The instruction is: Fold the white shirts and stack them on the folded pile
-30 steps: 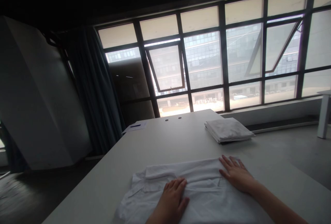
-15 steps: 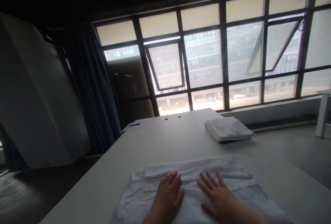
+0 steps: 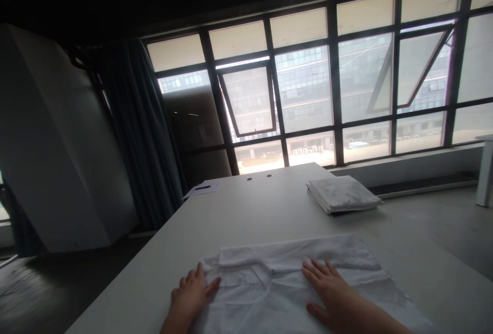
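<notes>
A white cloth (image 3: 285,282), folded and wrinkled, lies in front of me on the white table (image 3: 246,216); its kind is not plain. My left hand (image 3: 190,293) rests at the cloth's left edge, thumb apart from the slightly bent fingers, with the thumb on the fabric. On the right half of the cloth my right hand (image 3: 333,293) lies flat, fingers stretched out and palm down. A seam and several creases run across the fabric between the hands. The cloth's near edge is cut off by the bottom of the view.
Toward the back right of the table sits a neatly folded stack of white fabric (image 3: 344,193). Paper (image 3: 204,190) with a dark pen lies at the far left corner. Two small round holes mark the far end. Beyond are windows (image 3: 304,87) and a blue curtain (image 3: 142,133).
My left hand has moved left, from the middle of the cloth to its left edge. My right hand stays flat on the right half, nearly in the same place.
</notes>
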Demonstrator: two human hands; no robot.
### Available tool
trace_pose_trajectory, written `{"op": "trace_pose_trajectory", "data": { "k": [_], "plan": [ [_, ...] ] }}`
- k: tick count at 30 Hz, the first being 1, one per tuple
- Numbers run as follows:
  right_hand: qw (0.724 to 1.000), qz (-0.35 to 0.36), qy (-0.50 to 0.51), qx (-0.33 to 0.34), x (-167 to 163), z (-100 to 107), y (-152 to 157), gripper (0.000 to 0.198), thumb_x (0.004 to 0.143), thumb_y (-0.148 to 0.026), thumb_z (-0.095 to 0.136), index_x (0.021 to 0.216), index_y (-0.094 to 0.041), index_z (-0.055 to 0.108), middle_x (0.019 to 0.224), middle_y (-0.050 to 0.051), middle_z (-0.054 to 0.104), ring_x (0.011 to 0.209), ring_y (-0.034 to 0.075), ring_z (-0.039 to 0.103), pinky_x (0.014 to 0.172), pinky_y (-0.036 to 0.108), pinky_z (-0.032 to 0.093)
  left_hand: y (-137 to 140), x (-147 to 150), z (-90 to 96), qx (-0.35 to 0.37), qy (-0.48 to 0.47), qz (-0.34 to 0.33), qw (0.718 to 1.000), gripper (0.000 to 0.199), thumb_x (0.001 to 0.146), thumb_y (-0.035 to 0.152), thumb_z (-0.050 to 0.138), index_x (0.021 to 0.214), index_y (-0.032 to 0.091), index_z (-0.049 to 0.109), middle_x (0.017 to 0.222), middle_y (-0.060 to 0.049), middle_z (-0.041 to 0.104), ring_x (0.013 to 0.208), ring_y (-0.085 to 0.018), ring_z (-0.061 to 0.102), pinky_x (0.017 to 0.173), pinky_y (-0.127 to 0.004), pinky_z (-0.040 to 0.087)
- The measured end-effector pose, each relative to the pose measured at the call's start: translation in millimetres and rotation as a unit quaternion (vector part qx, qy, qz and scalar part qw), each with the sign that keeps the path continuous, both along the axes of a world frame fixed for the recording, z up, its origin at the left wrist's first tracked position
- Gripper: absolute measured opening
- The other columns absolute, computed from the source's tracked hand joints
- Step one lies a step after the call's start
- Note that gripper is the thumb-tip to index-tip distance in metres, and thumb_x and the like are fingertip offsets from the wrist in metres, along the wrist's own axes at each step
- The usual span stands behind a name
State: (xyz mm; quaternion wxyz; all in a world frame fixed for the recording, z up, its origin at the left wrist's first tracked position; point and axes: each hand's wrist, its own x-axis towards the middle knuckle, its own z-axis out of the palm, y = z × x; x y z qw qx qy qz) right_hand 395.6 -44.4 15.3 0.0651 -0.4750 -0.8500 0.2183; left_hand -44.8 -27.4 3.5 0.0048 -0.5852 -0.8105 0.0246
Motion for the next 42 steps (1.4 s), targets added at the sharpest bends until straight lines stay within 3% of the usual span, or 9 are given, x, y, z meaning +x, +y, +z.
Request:
{"op": "trace_pose_trajectory", "data": {
  "k": [5, 9, 14, 22, 25, 30, 32, 38, 42],
  "plan": [
    [0.999, 0.039, -0.031, 0.003, -39.4, 17.1, 6.1, 0.096, 0.081, -0.048, 0.064, 0.163, -0.013, 0.027, 0.168, 0.019, 0.023, 0.157, 0.041, 0.012, 0.126, 0.062, 0.000, 3.8, -29.6, -0.2, 0.011, -0.058, 0.021, 0.998, 0.058, 0.092, 0.063, 0.047, 0.113, 0.012, 0.064, 0.124, -0.023, 0.065, 0.117, -0.039, 0.063, 0.098, -0.049, 0.050],
    [0.992, 0.104, 0.059, 0.030, -96.8, 11.2, 25.9, 0.103, 0.085, -0.065, 0.061, 0.164, -0.012, 0.022, 0.171, 0.018, 0.008, 0.158, 0.039, 0.002, 0.127, 0.059, 0.001, 7.2, -27.3, -3.6, 0.019, -0.094, 0.034, 0.995, 0.055, 0.091, 0.061, 0.050, 0.117, 0.013, 0.057, 0.118, -0.022, 0.069, 0.111, -0.037, 0.068, 0.094, -0.042, 0.052],
    [0.992, 0.078, 0.094, 0.036, -163.2, -15.1, 39.3, 0.117, 0.080, -0.079, 0.059, 0.164, -0.009, 0.019, 0.170, 0.020, 0.004, 0.157, 0.040, -0.002, 0.127, 0.058, -0.001, 5.4, -35.8, -1.9, 0.040, -0.134, 0.052, 0.989, 0.060, 0.090, 0.063, 0.048, 0.116, 0.010, 0.053, 0.111, -0.027, 0.070, 0.107, -0.041, 0.070, 0.089, -0.046, 0.052],
    [0.989, 0.090, 0.110, 0.037, -168.8, -38.7, 36.2, 0.105, 0.085, -0.074, 0.056, 0.162, -0.010, 0.028, 0.169, 0.019, 0.018, 0.157, 0.037, 0.012, 0.129, 0.054, -0.001, 1.9, -52.9, 17.0, 0.084, -0.315, 0.011, 0.945, 0.045, 0.065, 0.065, 0.072, 0.073, 0.022, 0.059, 0.080, -0.009, 0.073, 0.094, -0.039, 0.070, 0.085, -0.046, 0.054],
    [0.990, 0.082, 0.112, 0.032, -167.8, -36.5, 36.1, 0.105, 0.083, -0.070, 0.062, 0.162, -0.009, 0.029, 0.168, 0.020, 0.020, 0.157, 0.038, 0.013, 0.129, 0.054, -0.001, -2.7, -44.0, 31.2, 0.068, -0.442, -0.002, 0.894, 0.047, 0.066, 0.064, 0.073, 0.081, 0.021, 0.065, 0.084, -0.004, 0.076, 0.100, -0.035, 0.070, 0.086, -0.040, 0.056],
    [0.987, 0.071, 0.147, -0.017, -160.1, -26.5, 41.2, 0.104, 0.082, -0.062, 0.068, 0.162, -0.008, 0.029, 0.167, 0.020, 0.025, 0.157, 0.037, 0.014, 0.129, 0.051, 0.005, -22.1, -18.0, 61.3, 0.006, -0.703, -0.009, 0.711, 0.048, 0.075, 0.053, 0.075, 0.111, 0.022, 0.069, 0.109, -0.006, 0.078, 0.110, -0.032, 0.070, 0.098, -0.043, 0.055],
    [0.976, 0.051, 0.196, -0.077, -153.3, -21.7, 48.2, 0.099, 0.083, -0.061, 0.067, 0.160, -0.010, 0.032, 0.165, 0.019, 0.033, 0.156, 0.036, 0.021, 0.128, 0.049, 0.014, -28.3, -6.7, 71.8, -0.010, -0.746, -0.008, 0.666, 0.052, 0.077, 0.051, 0.076, 0.119, 0.021, 0.067, 0.113, -0.007, 0.077, 0.110, -0.032, 0.071, 0.101, -0.044, 0.055],
    [0.847, -0.053, 0.458, -0.265, -135.1, -11.8, 79.1, 0.086, 0.083, -0.082, 0.048, 0.140, -0.018, 0.050, 0.146, 0.016, 0.057, 0.135, 0.026, 0.054, 0.112, 0.040, 0.039, -26.6, 28.8, 82.7, 0.039, -0.755, 0.022, 0.654, 0.056, 0.078, 0.054, 0.073, 0.118, 0.015, 0.067, 0.103, -0.010, 0.077, 0.101, -0.034, 0.074, 0.090, -0.044, 0.060],
    [0.837, -0.087, 0.474, -0.260, -126.8, -0.6, 87.7, 0.083, 0.085, -0.085, 0.036, 0.131, -0.019, 0.052, 0.142, 0.016, 0.058, 0.129, 0.024, 0.057, 0.104, 0.038, 0.043, -19.2, 59.9, 78.9, 0.080, -0.756, 0.024, 0.649, 0.052, 0.080, 0.055, 0.068, 0.116, 0.018, 0.064, 0.095, -0.007, 0.075, 0.092, -0.029, 0.075, 0.083, -0.039, 0.062]
  ]
}}
